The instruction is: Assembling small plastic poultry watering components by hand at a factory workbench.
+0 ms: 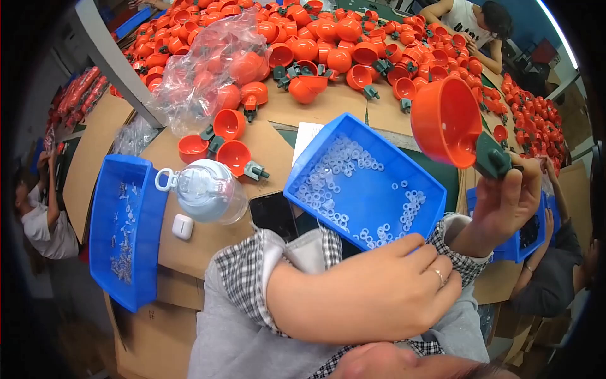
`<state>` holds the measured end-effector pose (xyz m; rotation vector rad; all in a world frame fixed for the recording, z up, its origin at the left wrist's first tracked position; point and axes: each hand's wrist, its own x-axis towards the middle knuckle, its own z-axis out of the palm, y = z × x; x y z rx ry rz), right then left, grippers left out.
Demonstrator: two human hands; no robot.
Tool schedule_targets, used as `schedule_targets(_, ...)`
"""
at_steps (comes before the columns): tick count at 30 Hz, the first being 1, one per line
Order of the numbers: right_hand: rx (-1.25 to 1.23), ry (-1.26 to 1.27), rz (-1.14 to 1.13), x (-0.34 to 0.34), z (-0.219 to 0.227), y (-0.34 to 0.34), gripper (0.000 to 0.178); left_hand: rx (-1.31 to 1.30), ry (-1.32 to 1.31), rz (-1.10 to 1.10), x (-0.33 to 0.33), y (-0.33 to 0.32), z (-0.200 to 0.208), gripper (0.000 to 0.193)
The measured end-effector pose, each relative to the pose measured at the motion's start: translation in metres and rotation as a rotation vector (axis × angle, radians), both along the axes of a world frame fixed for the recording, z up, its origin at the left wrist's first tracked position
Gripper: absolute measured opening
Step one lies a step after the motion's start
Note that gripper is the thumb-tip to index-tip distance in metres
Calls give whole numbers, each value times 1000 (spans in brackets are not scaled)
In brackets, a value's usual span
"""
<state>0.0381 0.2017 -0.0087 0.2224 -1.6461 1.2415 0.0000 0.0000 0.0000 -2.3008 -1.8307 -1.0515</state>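
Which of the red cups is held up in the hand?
The cup nearest the camera, its dark green fitting in the right hand; the red cups behind it lie heaped.

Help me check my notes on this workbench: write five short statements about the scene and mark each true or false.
1. The right hand holds up a red cup by its dark green fitting. True.
2. The left hand holds a red cup too. False: no cup shows in it; it is by the right arm's checked cuff.
3. A small white case lies to the right of the narrow blue tray. True.
4. The wide blue tray holds screws. False: it holds small translucent rings.
5. The phone lies to the left of the bottle. False: it lies to the right.
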Motion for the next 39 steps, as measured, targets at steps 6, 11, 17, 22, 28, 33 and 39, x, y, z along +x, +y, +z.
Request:
schedule_targets(6,-3,14,0,-4,-2,-6,29,9,112,84,2,-5,-4,35)
schedule_targets(11,9,8,-21,-5,-2,-5,30,-53,94,111,3,-3,-6,37)
schedule_targets(17,15,22,-36,-4,-1,-1,32,-134,78,104,2,-1,-6,40)
schedule_targets(22,14,-3,-27,-5,-1,-4,31,-149,86,112,3,0,-9,40)
schedule_targets(28,5,-4,-42,-6,-1,-6,31,-22,151,147,3,3,-17,38)
schedule_targets(33,9,-7,-33,-6,-1,-6,30,-147,100,110,4,1,-9,40)
schedule_targets(39,6,-20,-17,-5,-2,-6,31,-145,100,106,4,1,-9,40)
